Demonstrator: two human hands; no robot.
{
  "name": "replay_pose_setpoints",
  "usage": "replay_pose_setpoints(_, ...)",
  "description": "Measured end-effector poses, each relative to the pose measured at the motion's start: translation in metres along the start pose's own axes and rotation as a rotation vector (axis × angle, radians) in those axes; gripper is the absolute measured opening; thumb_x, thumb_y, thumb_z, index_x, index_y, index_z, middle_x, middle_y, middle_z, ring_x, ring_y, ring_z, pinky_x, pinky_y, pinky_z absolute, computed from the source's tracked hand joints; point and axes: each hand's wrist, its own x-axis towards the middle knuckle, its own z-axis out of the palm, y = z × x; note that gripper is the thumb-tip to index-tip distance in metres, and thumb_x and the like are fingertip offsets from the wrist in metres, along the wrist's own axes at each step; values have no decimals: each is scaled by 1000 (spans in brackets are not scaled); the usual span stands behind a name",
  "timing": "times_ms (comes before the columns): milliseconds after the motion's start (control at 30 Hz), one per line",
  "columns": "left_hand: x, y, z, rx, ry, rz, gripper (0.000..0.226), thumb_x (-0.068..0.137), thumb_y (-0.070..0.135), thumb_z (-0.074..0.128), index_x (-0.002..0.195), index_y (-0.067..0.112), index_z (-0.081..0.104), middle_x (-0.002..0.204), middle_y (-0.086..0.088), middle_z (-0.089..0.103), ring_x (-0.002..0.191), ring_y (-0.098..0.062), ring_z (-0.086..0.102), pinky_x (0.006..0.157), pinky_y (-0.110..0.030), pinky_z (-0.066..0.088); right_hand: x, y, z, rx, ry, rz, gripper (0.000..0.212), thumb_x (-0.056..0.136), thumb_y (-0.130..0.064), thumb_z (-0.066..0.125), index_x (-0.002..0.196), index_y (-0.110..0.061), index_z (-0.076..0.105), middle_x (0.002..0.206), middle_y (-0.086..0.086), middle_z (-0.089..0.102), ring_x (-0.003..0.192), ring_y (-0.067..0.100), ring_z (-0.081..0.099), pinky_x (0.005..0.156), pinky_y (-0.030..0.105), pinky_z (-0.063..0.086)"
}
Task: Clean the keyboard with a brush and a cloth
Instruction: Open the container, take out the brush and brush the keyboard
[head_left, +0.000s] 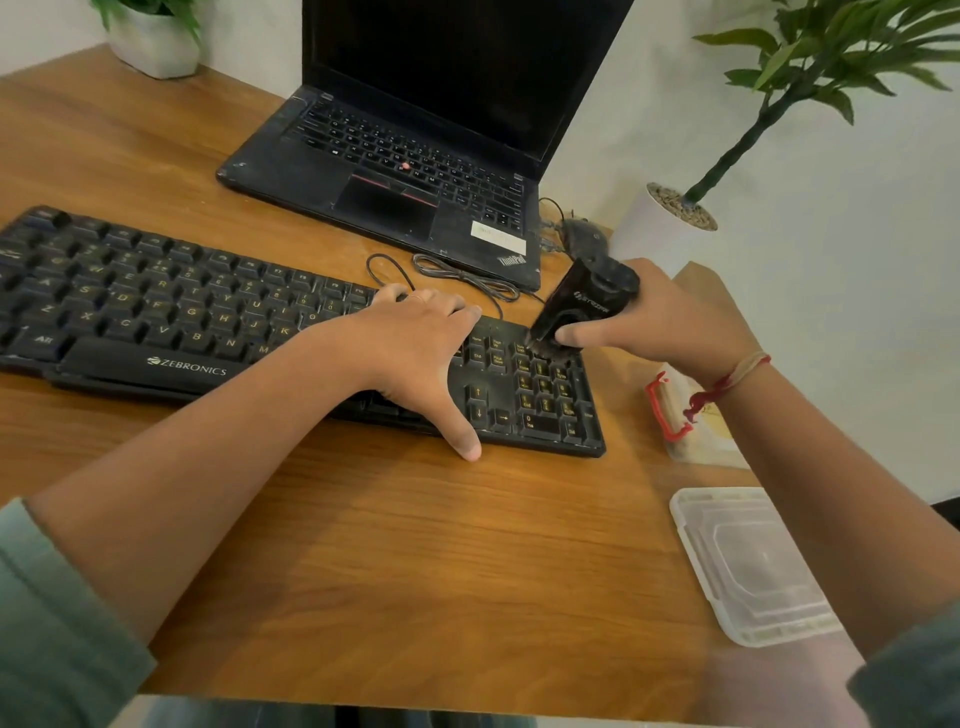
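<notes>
Head view: left hand (415, 348) spread on ZEBRONICS keyboard (156, 312), right hand (670, 317) grips brush (576, 306); laptop (384, 156) reads ThinkPad.

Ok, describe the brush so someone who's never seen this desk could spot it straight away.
On the wooden desk, find the black keyboard in front of the laptop and follow it to its right end. There the right hand grips a stubby black brush, bristles down on the number keys. It is the only tool in a hand; the left hand rests flat on the keyboard, empty.
</notes>
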Motion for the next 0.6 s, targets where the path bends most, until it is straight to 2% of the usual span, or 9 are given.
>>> replay_pose_setpoints(33,0,0,0,-2,-1,1,140,51,84,67,156,18,4,160,0,14,148,-22,10,121,-51,5,0,2,1,-23,-4,21,27,77,-25,77,97,-15,62,81,-8,62,80,2,63,56,5,41)
replay_pose_setpoints(167,-1,0,-1,0,-2,-1,139,52,84,68,156,17,4,161,0,13,149,-22,9,121,-51,4,-3,4,-7,-99,110,21,25,81,-23,74,97,-14,57,70,-15,48,59,-5,49,50,-3,34)
replay_pose_setpoints(267,-1,1,-1,7,-6,-3,140,52,84,68,156,17,3,161,0,12,149,-22,8,121,-51,4,-6,-2,-7,-17,66,-12,20,81,-18,73,93,-16,57,70,-15,50,62,-15,55,51,-3,34)
replay_pose_setpoints(333,0,1,-1,8,-5,-4,140,51,84,68,156,17,4,161,0,13,149,-22,9,121,-51,4,-7,-1,-3,6,8,7,22,80,-19,74,96,-14,60,74,-14,55,68,-6,59,52,-2,36)
replay_pose_setpoints(400,0,1,-1,6,-7,-4,140,51,84,68,156,17,4,160,0,14,148,-22,10,121,-51,5,-6,3,-4,-1,53,37,23,80,-20,74,97,-13,60,72,-14,53,62,-10,54,50,-2,35)
replay_pose_setpoints(500,0,1,-1,10,-6,-2,139,51,84,68,156,17,6,160,0,15,148,-22,11,121,-51,5,-7,9,-7,-14,153,75,26,80,-22,74,97,-14,56,70,-14,48,59,-6,46,47,-2,33)
replay_pose_setpoints(567,0,1,-2,17,-2,0,137,52,84,68,155,17,8,159,0,17,147,-23,13,121,-50,7,-10,8,-8,36,165,52,24,80,-19,75,95,-13,57,71,-14,50,58,-6,52,48,-2,34)
replay_pose_setpoints(600,0,1,-2,17,-2,0,136,52,83,68,155,16,9,159,-1,17,147,-23,13,121,-50,7,-12,7,-7,46,152,33,22,80,-17,75,92,-13,57,70,-14,50,57,-12,54,49,-2,34)
